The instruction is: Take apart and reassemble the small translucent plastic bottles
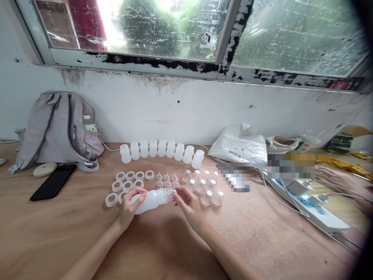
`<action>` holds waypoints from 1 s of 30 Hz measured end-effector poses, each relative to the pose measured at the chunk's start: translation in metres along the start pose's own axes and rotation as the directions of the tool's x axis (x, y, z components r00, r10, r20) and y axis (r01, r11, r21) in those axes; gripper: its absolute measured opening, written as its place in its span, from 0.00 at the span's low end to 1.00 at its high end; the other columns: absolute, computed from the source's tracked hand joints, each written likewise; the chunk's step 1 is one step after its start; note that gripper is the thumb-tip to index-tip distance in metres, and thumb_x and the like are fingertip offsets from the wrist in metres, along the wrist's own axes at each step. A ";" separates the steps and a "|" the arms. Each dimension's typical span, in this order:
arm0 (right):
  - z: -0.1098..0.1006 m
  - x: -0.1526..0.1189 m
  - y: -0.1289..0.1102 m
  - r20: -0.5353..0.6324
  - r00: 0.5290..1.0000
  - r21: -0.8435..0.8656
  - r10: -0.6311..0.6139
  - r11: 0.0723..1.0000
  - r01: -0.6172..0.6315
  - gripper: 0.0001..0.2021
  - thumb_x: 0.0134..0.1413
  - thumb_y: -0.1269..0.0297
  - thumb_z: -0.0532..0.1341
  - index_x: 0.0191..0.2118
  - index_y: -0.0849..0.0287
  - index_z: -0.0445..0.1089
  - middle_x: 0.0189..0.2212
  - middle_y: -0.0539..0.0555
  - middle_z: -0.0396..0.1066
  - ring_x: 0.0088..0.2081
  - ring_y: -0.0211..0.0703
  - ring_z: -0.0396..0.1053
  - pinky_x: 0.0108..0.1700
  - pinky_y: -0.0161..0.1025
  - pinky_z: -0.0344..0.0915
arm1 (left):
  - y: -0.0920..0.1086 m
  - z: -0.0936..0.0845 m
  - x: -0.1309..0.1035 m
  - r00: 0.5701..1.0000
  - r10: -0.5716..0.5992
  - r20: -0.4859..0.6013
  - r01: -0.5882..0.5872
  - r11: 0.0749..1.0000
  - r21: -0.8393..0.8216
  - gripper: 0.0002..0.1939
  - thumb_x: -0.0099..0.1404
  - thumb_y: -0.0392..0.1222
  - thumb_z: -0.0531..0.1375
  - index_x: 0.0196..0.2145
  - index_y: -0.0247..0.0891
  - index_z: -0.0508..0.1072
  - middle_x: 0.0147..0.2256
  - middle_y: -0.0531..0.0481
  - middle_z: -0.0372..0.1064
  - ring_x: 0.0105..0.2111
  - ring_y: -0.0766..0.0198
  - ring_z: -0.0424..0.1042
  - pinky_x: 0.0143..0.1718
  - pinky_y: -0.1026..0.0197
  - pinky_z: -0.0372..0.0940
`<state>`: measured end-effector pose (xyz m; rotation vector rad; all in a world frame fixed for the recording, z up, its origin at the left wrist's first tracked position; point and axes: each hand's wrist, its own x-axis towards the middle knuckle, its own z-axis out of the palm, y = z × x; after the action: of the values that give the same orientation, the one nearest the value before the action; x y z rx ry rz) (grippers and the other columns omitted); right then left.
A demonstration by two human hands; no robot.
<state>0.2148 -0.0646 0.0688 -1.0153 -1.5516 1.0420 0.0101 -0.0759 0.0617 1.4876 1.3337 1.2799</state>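
Note:
A frosted white bottle (147, 202) lies on its side in the air between my hands, a clear cap (166, 194) on its right end. My left hand (131, 204) wraps round the bottle's base. The fingers of my right hand (186, 202) pinch the capped end. Behind my hands are several white rings (130, 176) on the left, several clear nipples (166, 177) in the middle and several clear domed caps (205, 199) on the right. An arc of several frosted bottles (162, 148) stands upright near the wall.
At the left are a grey backpack (58, 128), a black phone (54, 182) and a round cream object (44, 169). A silvery bag (239, 147) lies at the back right. Cables run to a white power strip (329, 219); another person's hand (332, 177) is beyond it.

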 end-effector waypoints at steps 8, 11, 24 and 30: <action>0.005 -0.008 0.009 0.070 0.997 -0.057 0.026 0.998 -0.022 0.15 0.57 0.54 0.45 0.32 0.57 0.62 0.17 0.46 0.58 0.17 0.32 0.57 0.19 0.31 0.54 | 0.012 0.008 -0.014 0.999 -0.029 0.038 0.029 1.000 -0.008 0.19 0.61 0.50 0.44 0.27 0.35 0.68 0.25 0.49 0.65 0.25 0.64 0.62 0.25 0.65 0.55; 0.011 -0.011 0.015 0.009 1.000 -0.107 -0.009 0.994 0.010 0.17 0.57 0.55 0.45 0.25 0.58 0.60 0.19 0.48 0.59 0.20 0.33 0.57 0.20 0.31 0.54 | 0.013 0.015 -0.021 0.998 -0.018 0.062 0.017 1.000 0.010 0.19 0.62 0.48 0.44 0.27 0.36 0.68 0.26 0.49 0.66 0.26 0.63 0.63 0.26 0.65 0.55; 0.026 -0.018 0.023 -0.228 0.973 0.103 0.036 0.995 -0.013 0.16 0.55 0.56 0.46 0.21 0.58 0.57 0.17 0.48 0.57 0.20 0.35 0.56 0.22 0.34 0.53 | 0.009 0.035 -0.042 0.995 0.098 0.007 -0.099 0.990 0.105 0.15 0.63 0.44 0.42 0.28 0.38 0.65 0.25 0.51 0.62 0.25 0.64 0.62 0.28 0.64 0.55; 0.019 -0.010 0.018 -0.234 0.972 0.128 0.033 0.992 -0.003 0.15 0.54 0.56 0.48 0.21 0.59 0.57 0.18 0.48 0.57 0.21 0.34 0.56 0.22 0.32 0.54 | 0.015 0.038 -0.038 0.997 0.063 0.049 -0.068 0.992 0.107 0.15 0.63 0.46 0.44 0.30 0.37 0.65 0.28 0.50 0.65 0.29 0.63 0.64 0.32 0.63 0.57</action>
<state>0.2002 -0.0718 0.0454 -1.0266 -1.2702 0.9810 0.0519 -0.1125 0.0610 1.6386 1.3527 1.2235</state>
